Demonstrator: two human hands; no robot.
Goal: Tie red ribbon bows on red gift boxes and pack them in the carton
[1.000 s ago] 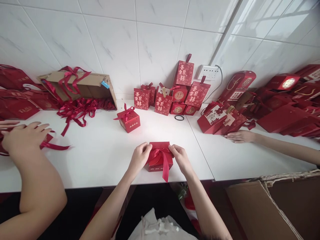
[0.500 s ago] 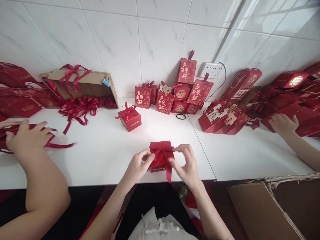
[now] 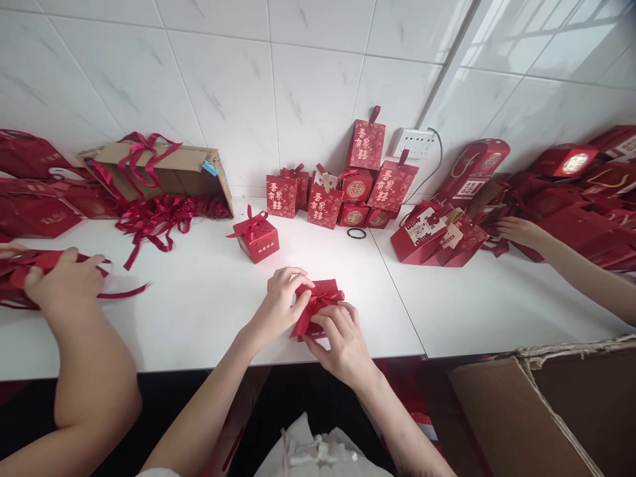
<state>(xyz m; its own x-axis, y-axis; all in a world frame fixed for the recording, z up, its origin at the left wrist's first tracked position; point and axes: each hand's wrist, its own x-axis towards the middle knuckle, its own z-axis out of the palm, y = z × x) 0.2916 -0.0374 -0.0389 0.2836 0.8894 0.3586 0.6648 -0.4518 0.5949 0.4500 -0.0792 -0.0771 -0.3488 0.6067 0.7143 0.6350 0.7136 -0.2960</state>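
Observation:
A small red gift box (image 3: 325,287) sits near the table's front edge, a red satin ribbon (image 3: 322,300) tied in a bow on its lid. My left hand (image 3: 284,301) is at the bow's left side, thumb and fingers closing on the ribbon there. Over the front of the box curls my right hand (image 3: 342,341), its fingertips on the ribbon below the knot and its thumb low by the front face. That hand hides much of the front and the ribbon's tail. A finished-looking red box with a bow (image 3: 261,244) stands behind, apart from both hands.
Red gift bags (image 3: 325,205) and boxes stand along the tiled wall by a power strip (image 3: 416,143). A cardboard box (image 3: 173,149) spills red ribbons at left. Other people's hands (image 3: 67,285) work at left and right. A black ring (image 3: 356,233) lies behind. An open carton (image 3: 491,397) is at lower right.
My right hand has moved from the box's right side to its front, covering the hanging ribbon tail. My left hand has risen slightly. The co-worker's hand at right has shifted left.

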